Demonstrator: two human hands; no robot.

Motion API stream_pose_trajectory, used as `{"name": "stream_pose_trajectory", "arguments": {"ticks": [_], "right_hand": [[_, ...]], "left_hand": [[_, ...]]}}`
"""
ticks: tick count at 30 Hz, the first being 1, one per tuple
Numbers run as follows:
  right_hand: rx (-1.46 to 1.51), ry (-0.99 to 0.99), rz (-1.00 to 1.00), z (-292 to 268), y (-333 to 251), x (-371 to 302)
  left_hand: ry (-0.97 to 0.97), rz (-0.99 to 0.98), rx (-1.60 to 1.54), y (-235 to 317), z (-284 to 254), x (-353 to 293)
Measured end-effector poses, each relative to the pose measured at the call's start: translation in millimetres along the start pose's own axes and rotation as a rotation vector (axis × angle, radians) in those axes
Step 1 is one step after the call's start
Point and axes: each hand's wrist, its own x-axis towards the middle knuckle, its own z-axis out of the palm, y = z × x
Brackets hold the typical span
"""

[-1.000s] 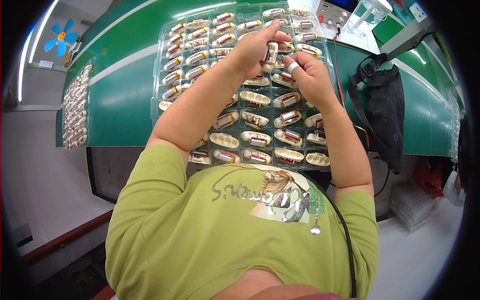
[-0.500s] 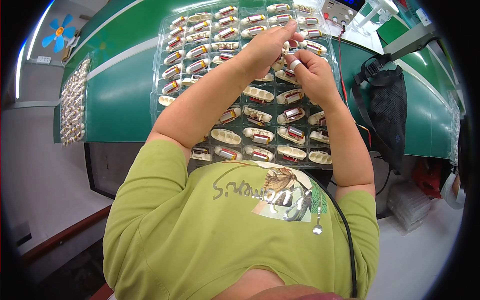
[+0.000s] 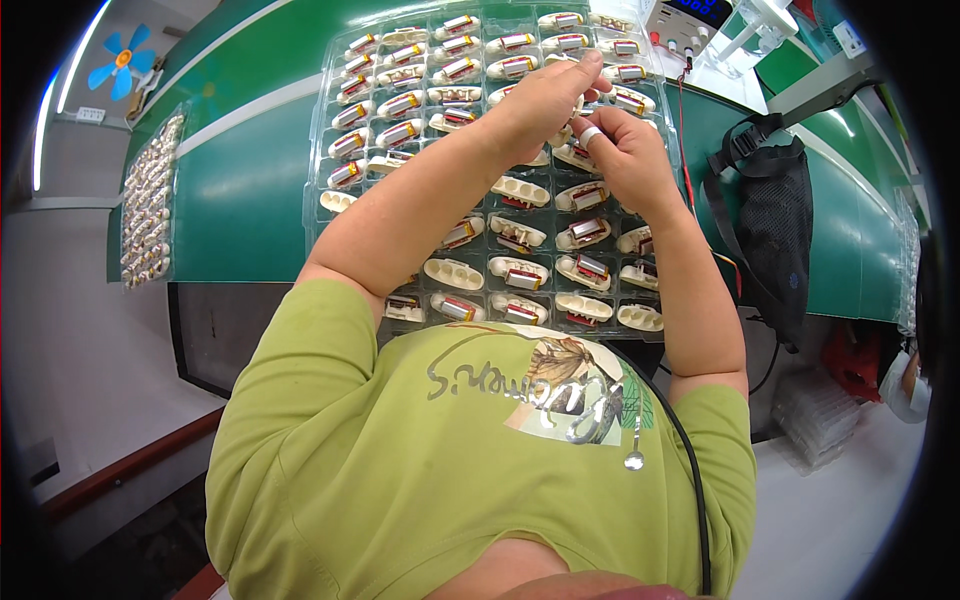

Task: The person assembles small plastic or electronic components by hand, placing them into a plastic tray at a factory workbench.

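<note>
Over the far right part of a clear plastic tray (image 3: 316, 165), my left hand (image 3: 545, 108) and my right hand (image 3: 632, 158) meet with closed fingers. Between them is a small cream plastic shell (image 3: 578, 106), mostly hidden by the fingers. A white band circles one finger of my right hand. The tray's compartments hold several cream oval shells. Many carry a silver battery with a yellow end and red edging, like the shell (image 3: 518, 271) nearer my body. Others show a row of round hollows, such as the shell (image 3: 453, 273) beside it.
A power supply (image 3: 690, 22) with a red cable stands at the far right. A black mesh bag (image 3: 778, 215) hangs over the green table's (image 3: 240, 215) right edge. Another filled tray (image 3: 152, 205) lies at the left end. Stacked clear trays (image 3: 818, 415) sit lower right.
Both hands stay together over the same spot, with only small shifts of the fingers and wrists. The view has tilted very slightly. The trays have not been moved.
</note>
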Motion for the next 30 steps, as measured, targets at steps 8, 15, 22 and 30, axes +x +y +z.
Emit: {"name": "stream_pose_trajectory", "arguments": {"ticks": [8, 15, 22, 30], "right_hand": [[0.063, 0.083, -0.123, 6.7, 14.2, -1.2], [0.121, 0.281, -0.031, -0.3, 4.4, -0.9], [0.005, 0.448, -0.34, -1.1, -0.5, -0.7], [-0.029, 0.418, -0.367, -1.0, -3.8, -3.9]], "left_hand": [[0.19, 0.532, 0.59, -13.9, 17.7, -1.1], [0.602, 0.322, 1.142, 19.1, -94.0, 75.9], [0.358, 0.054, 1.463, 19.3, -160.6, 93.1], [0.416, 0.357, 0.258, 2.1, -139.9, 62.8]]}}
